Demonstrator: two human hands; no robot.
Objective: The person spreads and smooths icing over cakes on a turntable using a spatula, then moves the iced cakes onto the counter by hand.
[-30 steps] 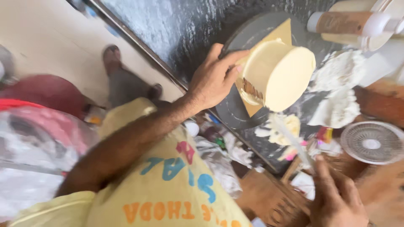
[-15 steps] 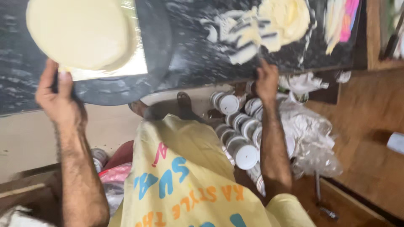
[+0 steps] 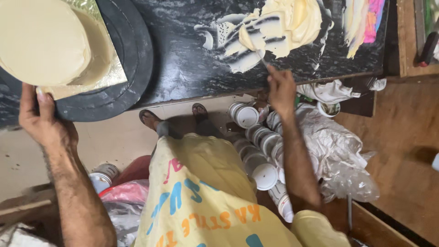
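Observation:
A round cream-covered cake (image 3: 43,43) sits on a gold board (image 3: 107,75) on a black turntable (image 3: 130,59) at the top left. My left hand (image 3: 41,121) grips the turntable's near rim, thumb on the board's edge. My right hand (image 3: 281,89) holds a thin palette knife (image 3: 259,54) whose blade reaches into a heap of pale yellow cream (image 3: 288,23) smeared on the dark marble counter (image 3: 192,68).
Pink and yellow cream smears (image 3: 366,18) lie at the counter's right end. Below the counter stand several white-lidded tubs (image 3: 256,155) and crumpled plastic bags (image 3: 338,151). A wooden surface (image 3: 407,128) is on the right. My sandalled feet (image 3: 173,119) show on the pale floor.
The view settled over the counter. My right hand rose from the counter's edge and now holds the knife in the cream; my left hand stays on the turntable's rim.

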